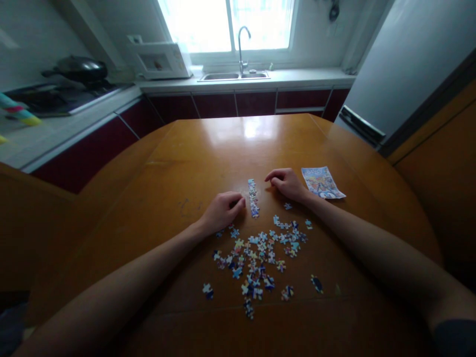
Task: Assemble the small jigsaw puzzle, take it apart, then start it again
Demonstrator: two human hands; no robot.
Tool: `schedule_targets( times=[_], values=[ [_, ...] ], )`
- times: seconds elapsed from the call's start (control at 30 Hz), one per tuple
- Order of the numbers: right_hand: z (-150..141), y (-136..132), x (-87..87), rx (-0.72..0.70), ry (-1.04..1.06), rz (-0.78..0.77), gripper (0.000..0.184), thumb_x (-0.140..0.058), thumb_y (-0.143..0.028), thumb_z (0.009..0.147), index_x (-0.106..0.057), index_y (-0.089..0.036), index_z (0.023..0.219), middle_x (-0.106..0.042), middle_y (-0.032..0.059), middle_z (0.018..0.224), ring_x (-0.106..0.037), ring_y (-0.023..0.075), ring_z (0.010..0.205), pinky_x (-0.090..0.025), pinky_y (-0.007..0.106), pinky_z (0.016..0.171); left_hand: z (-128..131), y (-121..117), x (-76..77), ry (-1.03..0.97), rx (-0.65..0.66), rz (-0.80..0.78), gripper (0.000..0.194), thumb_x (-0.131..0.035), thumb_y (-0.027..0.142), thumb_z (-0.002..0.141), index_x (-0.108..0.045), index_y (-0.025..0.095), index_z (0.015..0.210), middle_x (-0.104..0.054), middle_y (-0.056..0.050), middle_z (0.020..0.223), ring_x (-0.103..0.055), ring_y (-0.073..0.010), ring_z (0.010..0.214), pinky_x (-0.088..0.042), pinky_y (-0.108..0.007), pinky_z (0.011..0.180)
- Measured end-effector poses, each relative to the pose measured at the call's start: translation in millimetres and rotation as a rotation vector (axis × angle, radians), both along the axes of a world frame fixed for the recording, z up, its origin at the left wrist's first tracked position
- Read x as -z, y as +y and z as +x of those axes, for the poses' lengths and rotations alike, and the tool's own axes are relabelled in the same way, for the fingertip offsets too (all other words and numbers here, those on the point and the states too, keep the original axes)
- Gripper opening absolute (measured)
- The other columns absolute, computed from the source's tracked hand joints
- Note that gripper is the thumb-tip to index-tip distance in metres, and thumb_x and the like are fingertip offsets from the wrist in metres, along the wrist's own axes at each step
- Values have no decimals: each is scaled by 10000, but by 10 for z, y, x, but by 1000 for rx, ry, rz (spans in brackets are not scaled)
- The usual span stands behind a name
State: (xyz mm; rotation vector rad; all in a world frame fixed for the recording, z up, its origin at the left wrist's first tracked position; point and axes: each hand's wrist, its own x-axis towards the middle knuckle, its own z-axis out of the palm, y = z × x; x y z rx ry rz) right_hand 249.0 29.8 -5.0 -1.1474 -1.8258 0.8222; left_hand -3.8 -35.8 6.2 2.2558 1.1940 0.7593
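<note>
A narrow joined strip of jigsaw pieces [253, 198] lies lengthwise on the wooden table between my hands. My left hand [222, 210] rests just left of the strip, its fingers curled in and nothing showing between them. On the other side, my right hand [285, 181] lies on the table with its index finger stretched toward the top of the strip, the other fingers loosely bent and no piece visible in them. Nearer to me is a scattered heap of loose jigsaw pieces [260, 255]. One single piece [287, 206] sits just below my right hand.
A printed picture sheet [323, 182] lies beyond my right forearm. The table [178, 163] has a rounded outline. Behind it are a counter with a sink [223, 76], a white microwave [161, 60] and a pan [80, 68] on the stove. A fridge [394, 64] stands at the right.
</note>
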Motion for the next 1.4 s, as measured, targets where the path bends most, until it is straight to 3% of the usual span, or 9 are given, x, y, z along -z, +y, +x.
schedule_targets(
  times=[0.17, 0.5, 1.13, 1.4],
  values=[
    [-7, -17, -14, -3, -8, -4, 248, -520, -155, 723, -763, -170, 774, -643, 9, 612, -497, 130, 565, -356, 268, 552, 4, 1, 2, 6, 8, 22, 351, -502, 283, 953, -502, 159, 625, -453, 28, 607, -414, -109, 594, -301, -242, 579],
    [-8, -17, -6, -28, -25, 9, 259, -515, -139, 723, -766, -165, 780, -668, 23, 647, -524, 140, 591, -379, 275, 576, -9, -3, -10, -29, 21, -24, 317, -497, 302, 965, -623, 150, 717, -532, 15, 621, -457, -114, 596, -328, -238, 578],
    [-1, 1, 24, -29, -67, 27, 280, -506, -143, 732, -772, -140, 819, -676, 26, 649, -538, 137, 591, -389, 261, 569, 3, -9, -2, -18, 39, -10, 357, -508, 278, 964, -498, 154, 630, -427, 41, 596, -393, -95, 579, -285, -232, 558],
    [-4, -7, 10, -32, -74, 29, 272, -507, -134, 737, -768, -142, 816, -685, 28, 662, -534, 132, 589, -390, 262, 564, -2, -8, -7, -13, 42, 2, 348, -505, 286, 967, -526, 151, 647, -447, 38, 598, -402, -96, 580, -292, -232, 563]
  ],
)
